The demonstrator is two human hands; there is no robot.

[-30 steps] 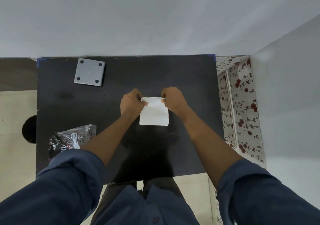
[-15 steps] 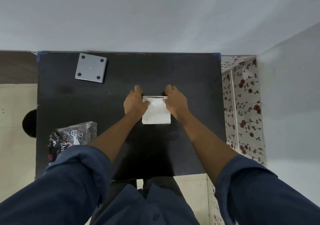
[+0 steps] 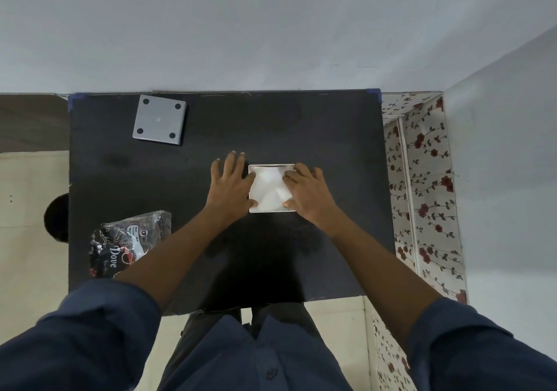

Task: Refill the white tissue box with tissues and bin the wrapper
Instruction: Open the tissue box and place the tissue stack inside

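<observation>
An open white tissue box (image 3: 271, 210) sits on the black table (image 3: 280, 125), right of its middle. A stack of white tissues (image 3: 269, 188) lies inside it. My left hand (image 3: 230, 184) rests flat against the box's left side, fingers spread on the table and thumb at the tissues' edge. My right hand (image 3: 309, 193) lies over the box's right edge with its fingertips pressing on the tissues. The crumpled dark plastic wrapper (image 3: 126, 243) lies at the table's front left, apart from both hands.
A grey square panel (image 3: 159, 123) with four dark feet lies at the table's back left. A dark round bin (image 3: 57, 221) shows on the floor past the table's left edge. A flowered cloth (image 3: 422, 194) hangs along the right side, and a wall stands behind.
The tissues were pinched by their top edge above the table; now they lie down inside the box. Both hands have flattened, and the left hand's fingers have spread onto the table.
</observation>
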